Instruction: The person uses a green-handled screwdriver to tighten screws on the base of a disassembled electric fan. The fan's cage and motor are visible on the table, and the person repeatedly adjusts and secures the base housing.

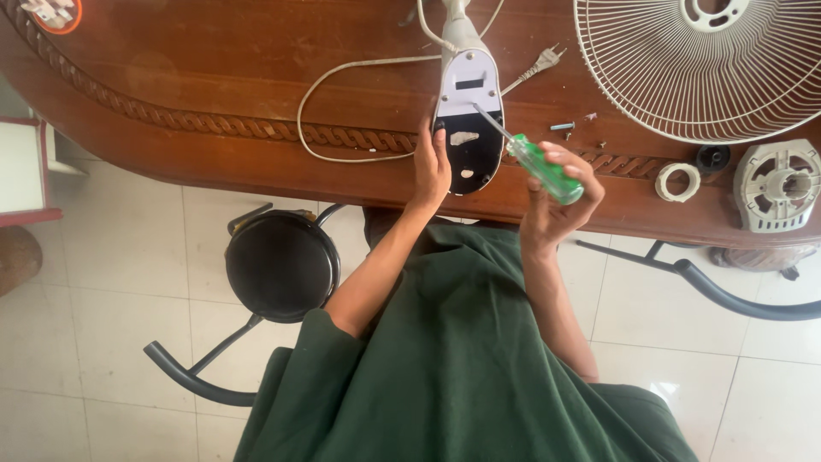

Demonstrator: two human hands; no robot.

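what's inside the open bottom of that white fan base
Inside the white plastic fan base: a dark cavity, a pale plate and the green-handled screwdriver tip. The left hand covers its left edge.
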